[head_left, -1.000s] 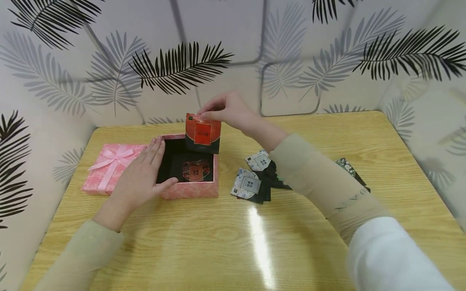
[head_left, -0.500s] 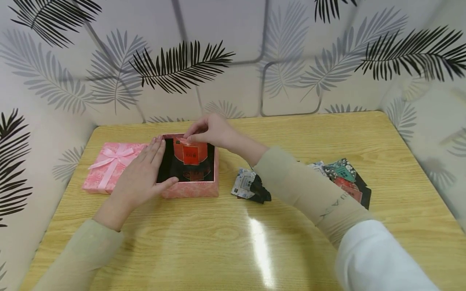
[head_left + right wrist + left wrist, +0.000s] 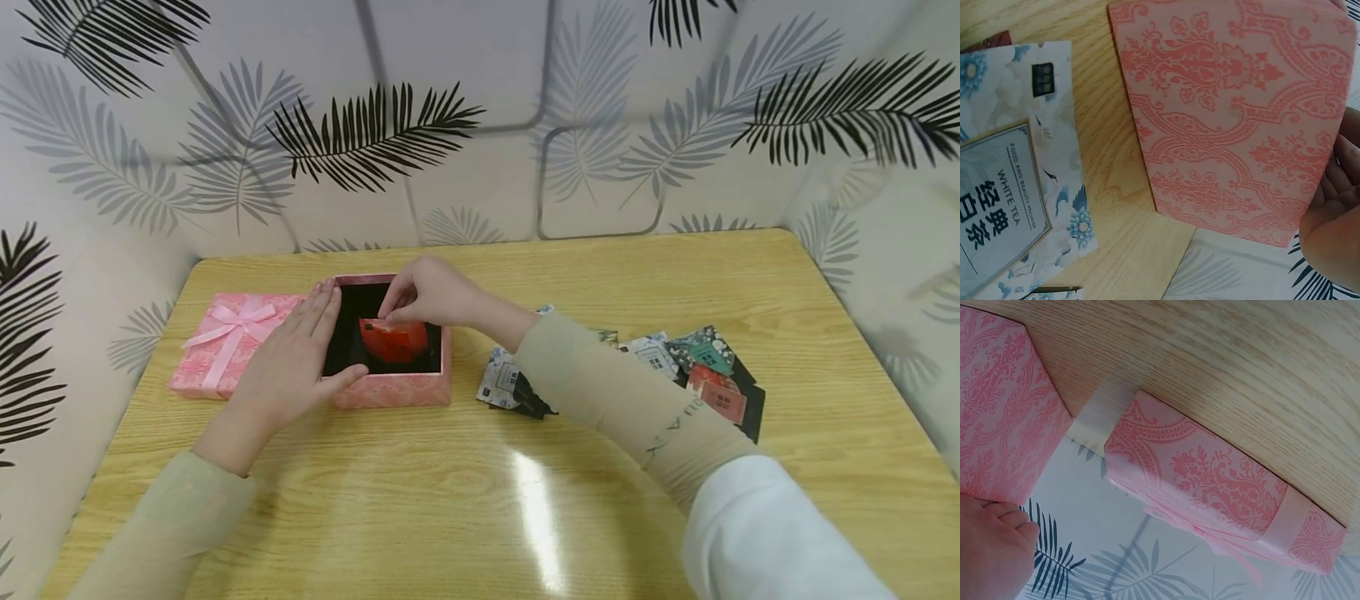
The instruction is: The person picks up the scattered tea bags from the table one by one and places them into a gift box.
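— What's farthest left on the table [image 3: 465, 517]?

— The lid [image 3: 228, 337], pink patterned paper with a satin ribbon and bow. My left wrist view shows its damask print and the ribbon band up close [image 3: 1210, 487]; from the head view it is only a flat pink square.

— And your left hand?

— My left hand [image 3: 296, 367] lies flat with straight fingers along the box's left wall, thumb against the front. It grips nothing.

— The box?

— Square, pink outside, black inside [image 3: 390, 392]. My right hand [image 3: 431, 296] reaches over the far rim, fingertips pinching the red packet [image 3: 393, 340], which sits down inside the box. Only the head view shows the packet; my right wrist view shows just the box's outer wall [image 3: 1241, 106].

— Right of that?

— Loose glossy packets [image 3: 675, 371] on the wood grain. The right wrist view reads one as white tea [image 3: 1016, 181], with blue flowers.
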Tool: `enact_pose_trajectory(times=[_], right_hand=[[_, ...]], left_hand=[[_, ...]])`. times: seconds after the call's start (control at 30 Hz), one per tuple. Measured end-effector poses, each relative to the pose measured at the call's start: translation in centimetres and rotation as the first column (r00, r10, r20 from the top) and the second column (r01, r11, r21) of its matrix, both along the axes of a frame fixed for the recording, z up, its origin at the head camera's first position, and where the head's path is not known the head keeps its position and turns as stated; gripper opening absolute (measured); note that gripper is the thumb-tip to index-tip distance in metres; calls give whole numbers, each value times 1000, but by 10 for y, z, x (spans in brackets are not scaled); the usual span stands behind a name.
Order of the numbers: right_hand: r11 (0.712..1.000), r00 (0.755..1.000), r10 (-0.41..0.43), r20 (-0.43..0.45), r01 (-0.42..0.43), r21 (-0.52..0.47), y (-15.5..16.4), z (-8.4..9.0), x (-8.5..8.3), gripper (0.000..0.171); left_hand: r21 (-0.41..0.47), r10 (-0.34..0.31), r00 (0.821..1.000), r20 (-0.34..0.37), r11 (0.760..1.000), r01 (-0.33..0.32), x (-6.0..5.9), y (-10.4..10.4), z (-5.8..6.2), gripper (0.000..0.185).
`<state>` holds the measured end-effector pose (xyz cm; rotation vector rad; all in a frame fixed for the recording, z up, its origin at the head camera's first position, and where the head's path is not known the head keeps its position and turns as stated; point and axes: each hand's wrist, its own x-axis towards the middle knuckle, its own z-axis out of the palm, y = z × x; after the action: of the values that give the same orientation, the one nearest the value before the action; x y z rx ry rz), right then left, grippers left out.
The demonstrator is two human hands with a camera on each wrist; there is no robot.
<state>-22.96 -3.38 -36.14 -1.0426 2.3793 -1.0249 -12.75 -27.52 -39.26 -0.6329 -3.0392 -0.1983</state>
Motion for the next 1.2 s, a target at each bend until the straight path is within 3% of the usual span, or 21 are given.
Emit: enact_pose_trajectory(times=[0.33, 0.57, 0.73, 0.93, 1.2], right_hand=[[994, 988, 6, -156, 12, 110, -6, -7, 6, 11], [975, 960, -27, -279, 87, 203, -11, -14, 12, 11], [973, 943, -37, -332, 109, 203, -12, -16, 15, 11], [977, 954, -77, -290, 131, 171, -10, -15, 15, 14], [995, 987, -90, -131, 96, 40, 0, -7, 13, 17]], left_hand=[[-6, 4, 1000, 14, 1000, -4, 0, 0, 1, 106], [7, 0, 1000, 8, 1000, 0, 0, 0, 0, 105], [14, -3, 1000, 3, 1000, 3, 0, 0, 0, 105], [5, 1, 1000, 11, 1000, -1, 1, 0, 1, 107], [-7, 6, 1000, 20, 1000, -6, 0, 2, 1, 106]])
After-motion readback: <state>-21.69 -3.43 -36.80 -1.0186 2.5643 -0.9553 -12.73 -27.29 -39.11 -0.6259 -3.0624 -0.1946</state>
